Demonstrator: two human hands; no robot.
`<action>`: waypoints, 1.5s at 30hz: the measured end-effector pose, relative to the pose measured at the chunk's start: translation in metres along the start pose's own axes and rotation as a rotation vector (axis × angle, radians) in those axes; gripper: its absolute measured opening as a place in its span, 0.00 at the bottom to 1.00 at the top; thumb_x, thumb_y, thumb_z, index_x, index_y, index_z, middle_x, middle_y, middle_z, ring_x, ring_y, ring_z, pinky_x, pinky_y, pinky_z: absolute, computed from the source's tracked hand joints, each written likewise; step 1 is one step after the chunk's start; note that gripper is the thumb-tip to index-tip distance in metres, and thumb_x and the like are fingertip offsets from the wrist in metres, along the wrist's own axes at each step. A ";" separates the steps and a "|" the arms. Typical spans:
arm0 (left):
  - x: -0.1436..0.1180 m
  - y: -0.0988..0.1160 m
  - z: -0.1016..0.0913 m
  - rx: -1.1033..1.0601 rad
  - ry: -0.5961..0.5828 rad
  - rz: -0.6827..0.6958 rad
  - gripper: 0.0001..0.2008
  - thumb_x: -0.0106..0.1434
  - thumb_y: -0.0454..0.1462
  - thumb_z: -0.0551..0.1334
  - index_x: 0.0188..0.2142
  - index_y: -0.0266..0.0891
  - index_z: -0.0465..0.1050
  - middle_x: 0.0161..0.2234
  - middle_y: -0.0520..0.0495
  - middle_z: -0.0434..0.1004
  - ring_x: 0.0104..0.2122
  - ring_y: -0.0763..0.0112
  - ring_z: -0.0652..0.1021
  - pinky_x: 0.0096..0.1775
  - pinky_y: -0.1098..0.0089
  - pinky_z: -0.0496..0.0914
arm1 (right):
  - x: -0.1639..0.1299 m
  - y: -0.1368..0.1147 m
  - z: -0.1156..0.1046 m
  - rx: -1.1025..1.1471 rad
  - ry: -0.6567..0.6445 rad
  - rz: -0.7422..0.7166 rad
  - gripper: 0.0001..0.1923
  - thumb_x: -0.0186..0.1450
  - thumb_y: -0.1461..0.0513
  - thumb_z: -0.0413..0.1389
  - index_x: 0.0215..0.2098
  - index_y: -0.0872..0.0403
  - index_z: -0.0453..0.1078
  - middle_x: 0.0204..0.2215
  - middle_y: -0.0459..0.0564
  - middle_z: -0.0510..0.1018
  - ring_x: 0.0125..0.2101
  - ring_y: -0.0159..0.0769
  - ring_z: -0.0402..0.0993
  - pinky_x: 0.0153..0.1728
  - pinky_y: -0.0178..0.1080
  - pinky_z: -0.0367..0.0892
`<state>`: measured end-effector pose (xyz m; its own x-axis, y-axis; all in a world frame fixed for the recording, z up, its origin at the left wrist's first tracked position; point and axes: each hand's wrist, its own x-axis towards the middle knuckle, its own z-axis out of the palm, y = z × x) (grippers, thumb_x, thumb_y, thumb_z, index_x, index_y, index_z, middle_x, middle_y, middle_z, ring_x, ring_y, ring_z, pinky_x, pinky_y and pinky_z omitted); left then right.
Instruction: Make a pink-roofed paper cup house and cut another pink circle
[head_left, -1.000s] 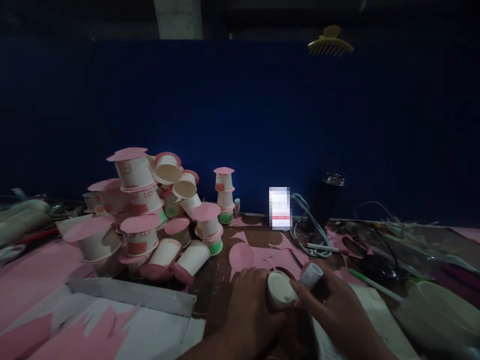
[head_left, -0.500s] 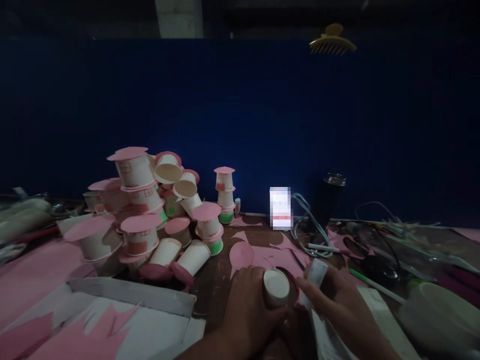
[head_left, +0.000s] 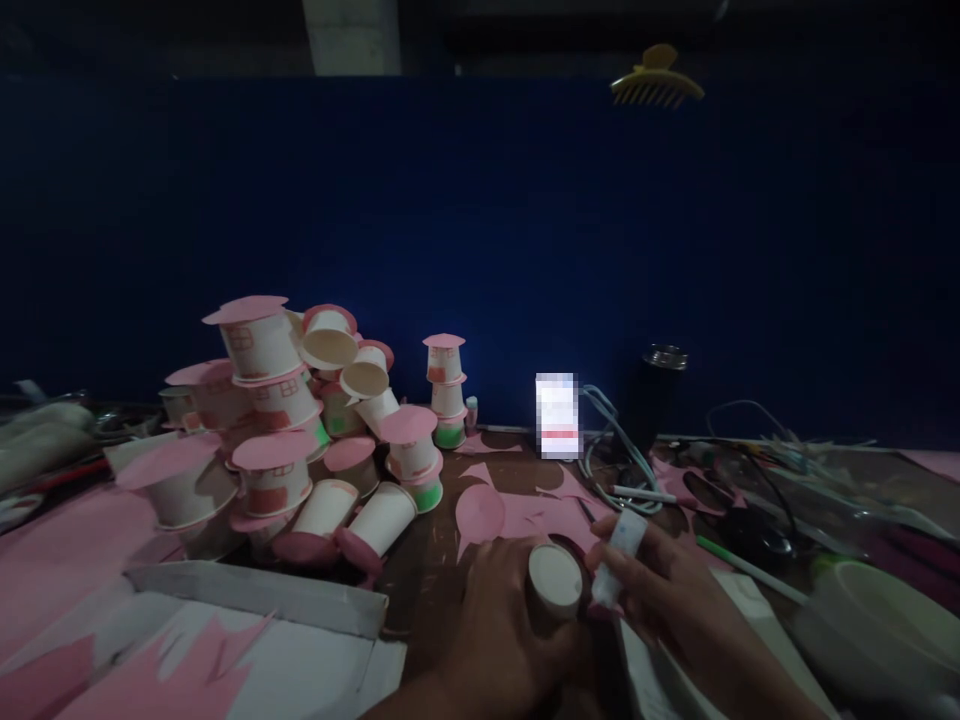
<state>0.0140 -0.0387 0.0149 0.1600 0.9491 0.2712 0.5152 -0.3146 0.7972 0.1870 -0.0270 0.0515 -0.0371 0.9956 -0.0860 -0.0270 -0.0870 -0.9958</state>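
Clasping a paper cup [head_left: 555,575]: left hand [head_left: 497,618].
Just right of that grip, right hand [head_left: 664,585] pinches a tilted glue stick [head_left: 619,556].

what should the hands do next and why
Probably bring the white tube in the right hand over to the pale cup: the left hand holds the cup, round end up, and a gap shows between cup and tube.
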 end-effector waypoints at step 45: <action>0.005 -0.004 0.000 0.154 0.017 -0.078 0.16 0.49 0.43 0.67 0.37 0.41 0.72 0.38 0.46 0.73 0.39 0.59 0.69 0.41 0.63 0.62 | -0.017 0.003 0.009 -0.362 -0.042 -0.332 0.16 0.61 0.52 0.57 0.44 0.51 0.69 0.32 0.48 0.78 0.29 0.39 0.75 0.30 0.36 0.70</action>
<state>0.0122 -0.0327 0.0131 0.1009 0.9700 0.2213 0.6489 -0.2328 0.7244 0.1789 -0.0443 0.0500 -0.1257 0.9646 0.2318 0.3048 0.2599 -0.9163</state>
